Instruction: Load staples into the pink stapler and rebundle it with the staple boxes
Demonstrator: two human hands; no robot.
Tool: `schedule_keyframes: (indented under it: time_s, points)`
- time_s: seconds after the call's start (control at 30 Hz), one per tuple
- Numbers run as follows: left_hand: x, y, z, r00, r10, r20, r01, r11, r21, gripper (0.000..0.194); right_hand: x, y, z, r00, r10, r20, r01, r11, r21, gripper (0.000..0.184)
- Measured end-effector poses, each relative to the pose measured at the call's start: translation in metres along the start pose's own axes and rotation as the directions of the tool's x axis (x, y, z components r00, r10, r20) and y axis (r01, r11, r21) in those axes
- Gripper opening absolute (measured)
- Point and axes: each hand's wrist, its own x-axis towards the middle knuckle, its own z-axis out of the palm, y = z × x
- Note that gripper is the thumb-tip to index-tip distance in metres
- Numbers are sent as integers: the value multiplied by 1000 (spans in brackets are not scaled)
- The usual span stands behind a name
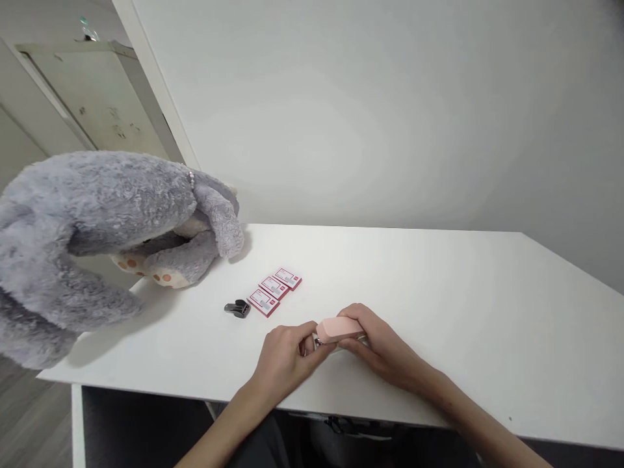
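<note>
A pink stapler (338, 328) is between my two hands, just above the white table. My right hand (380, 344) wraps round its right end, thumb below and fingers over the top. With thumb and fingers pinched at the other end, my left hand (287, 354) grips the stapler near a small shiny metal part. Its underside is mostly hidden by my fingers. Farther off to the left, a black staple remover (237, 309) lies on the table. Beside it are three small red and white staple boxes (274, 287), set in a slanting row.
A large grey plush toy (117, 208) slumps over the table's left end. The white tabletop (439, 292) runs back to a pale wall (365, 117). Behind the toy stands a metal cabinet (92, 91) with a bottle (88, 29) on top.
</note>
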Motion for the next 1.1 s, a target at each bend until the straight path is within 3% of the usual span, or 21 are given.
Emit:
schedule_keyframes:
  time_s: [0.57,1.1]
  points:
    - [0,-2,3,999,-36,22,36,999,24,40,-1,2,0,999,32,-3,-32,996,88,18]
    - [-2,-4,2,999,22,50,-23,999,23,30,-1,0,-2,994,99,44,-107,960,258,28]
